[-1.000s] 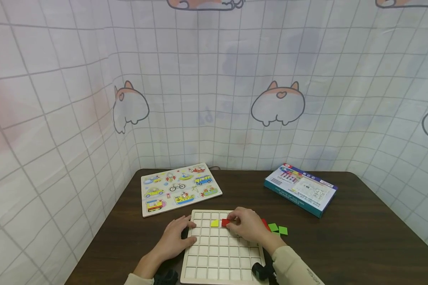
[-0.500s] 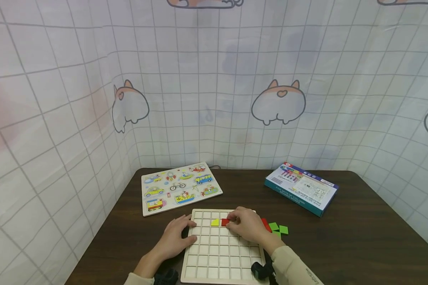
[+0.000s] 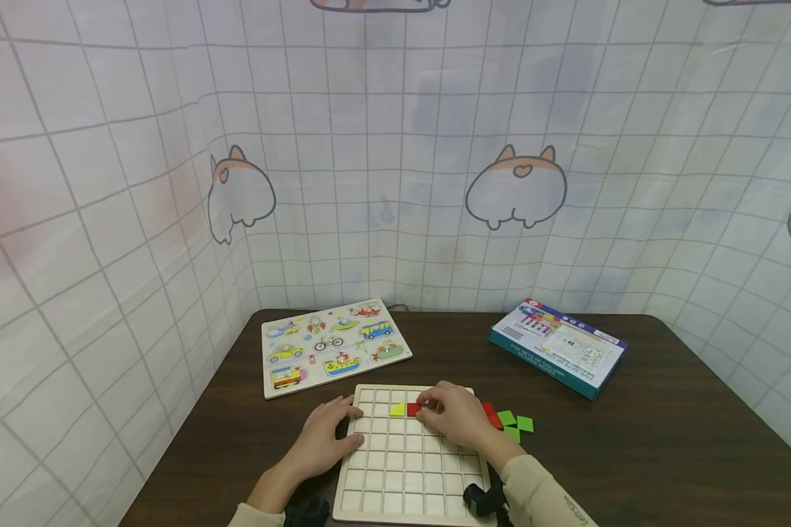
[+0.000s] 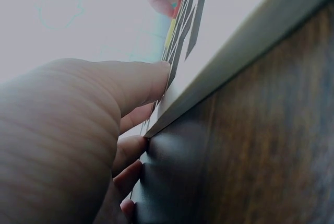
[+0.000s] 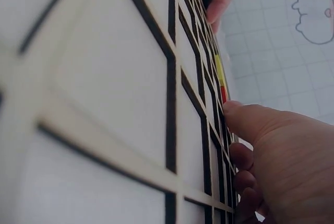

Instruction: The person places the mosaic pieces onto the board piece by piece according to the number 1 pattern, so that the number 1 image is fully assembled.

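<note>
A wooden grid board lies flat near the table's front. In its upper rows sit a yellow tile with a slanted corner and, just right of it, a red tile. The thumb and fingertips of my right hand pinch the red tile at its right side, low over the grid. Part of that tile is hidden by the fingers. My left hand rests on the board's left edge, fingers spread. In the left wrist view, the left thumb touches the rim while the other fingers lie along the board's side.
Right of the board lie loose red tiles and several green tiles. A picture puzzle board stands at the back left, a flat box at the back right. A patterned cloth hangs behind the table.
My right hand has shifted the red tile slightly left, closer to the yellow one. The left hand stays on the board's edge.
</note>
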`<state>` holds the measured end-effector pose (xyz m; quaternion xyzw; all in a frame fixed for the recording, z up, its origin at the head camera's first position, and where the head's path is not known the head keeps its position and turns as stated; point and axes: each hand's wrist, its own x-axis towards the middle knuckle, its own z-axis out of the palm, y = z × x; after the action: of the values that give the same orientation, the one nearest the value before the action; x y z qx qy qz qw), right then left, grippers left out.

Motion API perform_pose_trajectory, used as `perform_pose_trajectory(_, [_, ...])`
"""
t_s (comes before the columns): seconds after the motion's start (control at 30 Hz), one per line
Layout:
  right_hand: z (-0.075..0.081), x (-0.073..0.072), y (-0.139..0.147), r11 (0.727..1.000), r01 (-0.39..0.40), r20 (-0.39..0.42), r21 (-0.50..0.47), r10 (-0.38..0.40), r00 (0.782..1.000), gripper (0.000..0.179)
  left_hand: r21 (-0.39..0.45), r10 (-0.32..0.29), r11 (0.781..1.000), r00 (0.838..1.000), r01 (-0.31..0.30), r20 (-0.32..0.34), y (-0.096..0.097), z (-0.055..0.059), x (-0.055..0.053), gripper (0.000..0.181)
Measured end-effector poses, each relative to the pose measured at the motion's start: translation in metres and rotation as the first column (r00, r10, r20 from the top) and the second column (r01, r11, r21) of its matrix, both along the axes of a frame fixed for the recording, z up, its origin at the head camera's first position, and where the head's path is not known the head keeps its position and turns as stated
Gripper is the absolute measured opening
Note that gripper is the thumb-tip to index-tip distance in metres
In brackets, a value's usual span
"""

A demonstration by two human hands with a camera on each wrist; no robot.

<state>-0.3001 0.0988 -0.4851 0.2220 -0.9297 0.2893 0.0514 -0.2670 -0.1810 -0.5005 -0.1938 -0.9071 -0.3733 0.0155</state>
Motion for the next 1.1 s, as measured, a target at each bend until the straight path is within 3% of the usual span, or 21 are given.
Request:
perform_pose_trajectory(0.23, [-0.004, 0.000, 0.001, 1.000, 0.007, 0.019, -0.027, -0.007, 1.000, 0.021, 0.001, 0.000, 1.000, 1.000, 0.000, 0.000, 0.000, -0.001, 0.001, 0.031])
perform_pose_trajectory(0.43, [-0.009, 0.003, 0.006, 0.984, 0.004, 0.085, -0.176, 0.011, 0.996, 0.021, 0.003, -0.007, 1.000, 1.000, 0.007, 0.009, 0.000, -0.002, 0.001, 0.032])
perform_pose_trajectory(0.77, [0.001, 0.014, 0.011, 0.970, -0.018, 0.093, -0.242, 0.041, 0.995, 0.023, -0.017, 0.012, 1.000, 1.000, -0.011, 0.002, 0.000, 0.000, 0.000, 0.032])
perform_pose_trajectory(0.93, [0.006, 0.021, 0.021, 0.959, 0.011, 0.032, -0.283, -0.002, 0.999, 0.019, -0.019, 0.013, 1.000, 1.000, -0.013, -0.005, 0.001, 0.002, 0.000, 0.032])
perform_pose_trajectory(1.1, [0.007, 0.021, 0.040, 0.936, 0.102, 0.011, -0.337, -0.104, 0.994, 0.015, -0.030, 0.020, 0.999, 1.000, -0.020, -0.007, 0.002, 0.002, 0.000, 0.032])
